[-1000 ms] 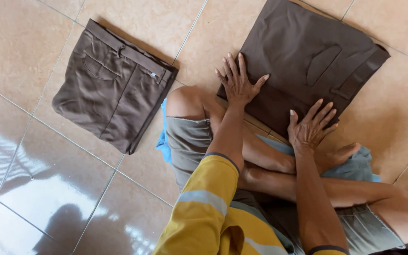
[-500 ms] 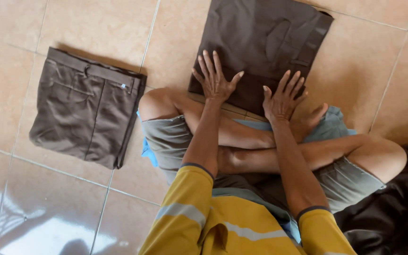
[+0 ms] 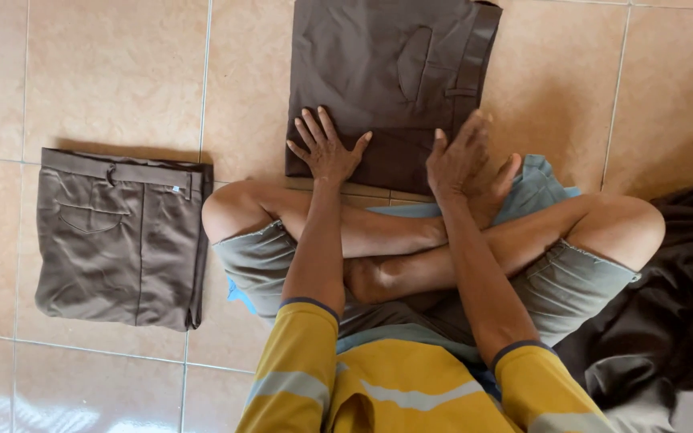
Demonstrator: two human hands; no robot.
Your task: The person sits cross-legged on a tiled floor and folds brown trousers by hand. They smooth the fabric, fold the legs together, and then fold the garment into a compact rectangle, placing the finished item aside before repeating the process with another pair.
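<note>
Dark brown folded cloth trousers [image 3: 387, 80] lie on the glossy beige square-tiled floor [image 3: 114, 72]; left of them, grey-brown folded trousers [image 3: 118, 236]. Yellow long sleeves [image 3: 290, 377] carry grey stripes, above grey-green shorts [image 3: 575, 285].

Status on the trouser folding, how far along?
Done: one grey-brown pair lies folded flat on the tile floor, off to the person's left. In hand: a darker brown pair lies folded in front of the crossed legs, with the left hand pressed flat on it and the right hand at its near edge. Left: a heap of dark cloth beside the right knee, unfolded.
</note>
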